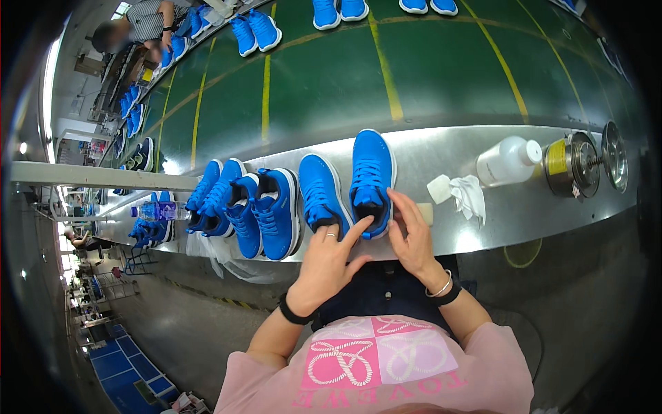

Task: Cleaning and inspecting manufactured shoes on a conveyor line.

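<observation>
A pair of blue lace-up sneakers with white soles lies before me, toes pointing away. In the opening of the left sneaker (318, 181) are some fingers of my left hand (324, 265), their tips hidden. Its index finger stretches across to the collar of the right sneaker (370, 162), and its thumb stands apart. My right hand (414, 241) rests along that sneaker's right side near the heel, fingers extended and spread, touching it rather than wrapped round it.
More blue sneakers (276, 214) stand close on the left, beside a plastic bottle (162, 210). To the right are a white cloth (469, 196), a white bottle (509, 162) and a metal pot (571, 165). Beyond the metal ledge, a green conveyor (324, 83) carries shoes; a person (148, 24) works far left.
</observation>
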Demonstrator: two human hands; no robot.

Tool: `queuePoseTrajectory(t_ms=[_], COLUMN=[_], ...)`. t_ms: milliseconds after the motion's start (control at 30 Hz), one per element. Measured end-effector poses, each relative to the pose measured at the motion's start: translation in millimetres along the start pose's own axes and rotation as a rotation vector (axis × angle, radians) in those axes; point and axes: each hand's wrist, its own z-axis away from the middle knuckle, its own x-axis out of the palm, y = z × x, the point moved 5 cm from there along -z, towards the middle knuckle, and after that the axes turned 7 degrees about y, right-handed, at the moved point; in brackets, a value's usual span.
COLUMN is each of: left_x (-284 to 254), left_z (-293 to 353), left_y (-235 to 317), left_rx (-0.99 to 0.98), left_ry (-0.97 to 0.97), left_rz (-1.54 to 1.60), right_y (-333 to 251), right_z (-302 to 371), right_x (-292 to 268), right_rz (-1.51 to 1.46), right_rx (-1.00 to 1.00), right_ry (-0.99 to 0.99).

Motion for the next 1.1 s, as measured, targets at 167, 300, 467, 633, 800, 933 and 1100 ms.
queuePoseTrajectory(t_ms=[167,300,467,633,800,933,1100], left_x=[12.2,-33.3,-89.2,-106.5,-87.6,-71.7,-107.4], left_z=[-24.0,-51.3,-102.6,-184.2,-226.8,-227.6,-186.5], left_y=[-20.4,-54.4,-114.2,-197.9,-303.9,-318.5,-284.7], left_rx=[-0.002,-0.029,-0.244,0.010,-0.201,-0.332,-0.264], left_ry=[0.191,0.264,0.215,0.426,0.156,0.098,0.365], left_rz=[0.029,0.348,0.686,0.314,-0.197,-0.186,-0.286], right_y=[6.9,35.1,26.8,22.0,20.3,20.1,17.0], right_z=[-1.7,9.3,6.1,10.3,13.4,11.8,8.5], right_x=[5.1,16.6,22.0,23.6,26.2,29.8,31.4], right_rz=[-0.063,-0.148,0.030,0.160,0.181,0.202,0.219], right_rx=[0.033,0.171,-0.006,-0.163,-0.175,-0.206,-0.226], right_ry=[0.007,0.067,0.047,0.075,0.073,0.082,0.068])
